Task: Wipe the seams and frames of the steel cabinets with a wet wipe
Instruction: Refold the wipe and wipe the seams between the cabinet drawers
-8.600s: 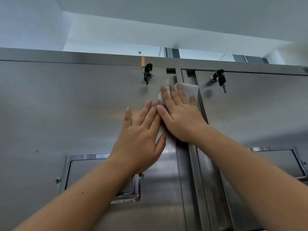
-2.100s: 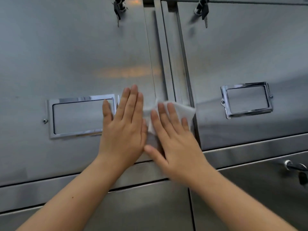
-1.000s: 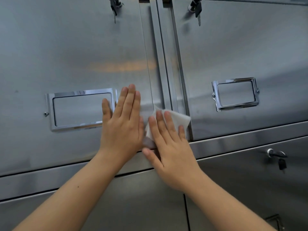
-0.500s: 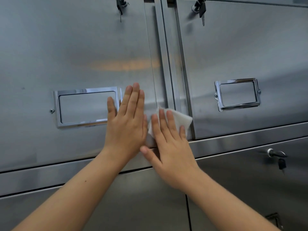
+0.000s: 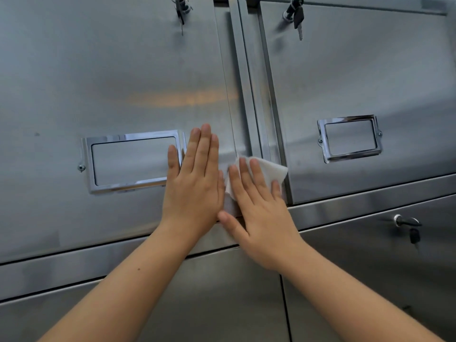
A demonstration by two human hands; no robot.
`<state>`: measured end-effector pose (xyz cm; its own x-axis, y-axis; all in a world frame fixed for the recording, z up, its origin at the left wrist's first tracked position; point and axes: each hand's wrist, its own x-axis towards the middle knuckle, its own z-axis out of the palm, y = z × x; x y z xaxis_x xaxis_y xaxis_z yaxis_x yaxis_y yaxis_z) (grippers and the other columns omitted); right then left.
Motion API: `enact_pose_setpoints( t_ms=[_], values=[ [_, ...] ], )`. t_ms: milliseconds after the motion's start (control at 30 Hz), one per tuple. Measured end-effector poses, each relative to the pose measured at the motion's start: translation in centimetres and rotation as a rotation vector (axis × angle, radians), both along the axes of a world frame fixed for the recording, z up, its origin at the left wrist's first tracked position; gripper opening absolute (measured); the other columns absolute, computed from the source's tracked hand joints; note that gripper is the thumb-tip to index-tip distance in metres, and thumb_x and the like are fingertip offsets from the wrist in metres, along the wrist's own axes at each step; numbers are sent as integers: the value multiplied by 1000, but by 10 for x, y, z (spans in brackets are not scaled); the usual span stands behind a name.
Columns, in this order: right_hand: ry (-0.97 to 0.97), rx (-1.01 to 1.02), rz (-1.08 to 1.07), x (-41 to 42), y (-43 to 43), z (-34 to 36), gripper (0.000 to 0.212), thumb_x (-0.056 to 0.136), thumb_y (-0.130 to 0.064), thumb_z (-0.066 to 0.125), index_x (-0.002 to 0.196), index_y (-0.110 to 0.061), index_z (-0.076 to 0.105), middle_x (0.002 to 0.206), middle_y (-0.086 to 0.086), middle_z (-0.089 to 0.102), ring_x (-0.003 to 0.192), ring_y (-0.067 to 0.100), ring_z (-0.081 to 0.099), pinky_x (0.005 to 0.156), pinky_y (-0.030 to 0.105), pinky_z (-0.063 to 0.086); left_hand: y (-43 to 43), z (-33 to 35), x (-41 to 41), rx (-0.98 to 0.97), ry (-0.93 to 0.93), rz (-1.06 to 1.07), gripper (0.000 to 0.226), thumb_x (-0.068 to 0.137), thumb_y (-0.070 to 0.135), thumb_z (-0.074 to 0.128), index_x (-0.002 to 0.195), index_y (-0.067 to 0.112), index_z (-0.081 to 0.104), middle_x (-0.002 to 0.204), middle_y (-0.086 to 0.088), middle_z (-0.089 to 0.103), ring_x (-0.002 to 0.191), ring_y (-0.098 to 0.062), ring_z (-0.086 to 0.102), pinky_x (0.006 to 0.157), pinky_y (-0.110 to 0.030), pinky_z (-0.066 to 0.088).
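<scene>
Steel cabinet doors fill the view. A vertical frame strip [image 5: 256, 77] with seams on both sides runs between the upper left door [image 5: 111, 77] and the upper right door [image 5: 357, 77]. My right hand [image 5: 256, 208] presses a white wet wipe [image 5: 271, 170] flat against the bottom of that strip with straight fingers. My left hand [image 5: 195, 183] lies flat on the left door beside it, fingers straight and together. The two hands touch at the thumbs' side.
Chrome label holders sit on the left door [image 5: 133, 161] and the right door [image 5: 350, 138]. Keys hang in locks at the top [image 5: 181, 8] [image 5: 296, 16] and on the lower right door [image 5: 407, 225]. A horizontal frame rail [image 5: 370, 203] runs below the upper doors.
Over the earlier frames both hands slid down the vertical strip from the top near the keys to its lower end. In the last half second they have barely shifted.
</scene>
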<state>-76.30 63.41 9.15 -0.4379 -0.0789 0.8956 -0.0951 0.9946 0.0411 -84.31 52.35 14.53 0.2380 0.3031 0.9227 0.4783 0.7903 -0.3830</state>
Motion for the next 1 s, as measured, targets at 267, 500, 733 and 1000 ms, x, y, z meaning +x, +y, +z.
enact_pose_setpoints(
  t_ms=[267,500,733,1000],
  values=[
    [58,77,-127,-2,11,-39,69,97,-56,13,149,-10,19,156,8,16,144,20,5,114,52,13,-1,0,1,-15,-11,5,54,97,25,21,142,-4,29,150,-19,26,139,-30,22,112,-47,1],
    [129,-4,-18,-6,15,-27,66,98,-55,12,149,-13,8,157,3,7,145,22,0,113,45,3,-1,-1,4,1,-38,25,55,94,24,26,142,-4,29,150,-19,26,139,-28,21,111,-48,-1],
    [211,-96,91,2,47,5,67,94,-60,6,148,-24,-11,156,-8,-15,144,17,-11,114,49,5,28,-7,21,-99,-39,63,55,98,29,16,142,-3,30,150,-18,26,138,-28,23,111,-51,3],
    [129,-5,166,9,92,43,70,86,-67,-6,144,-31,-18,153,-12,-22,141,10,-23,112,47,-7,67,25,32,-26,-26,152,56,97,31,19,143,1,31,151,-16,26,140,-23,18,112,-46,-4]
  ],
)
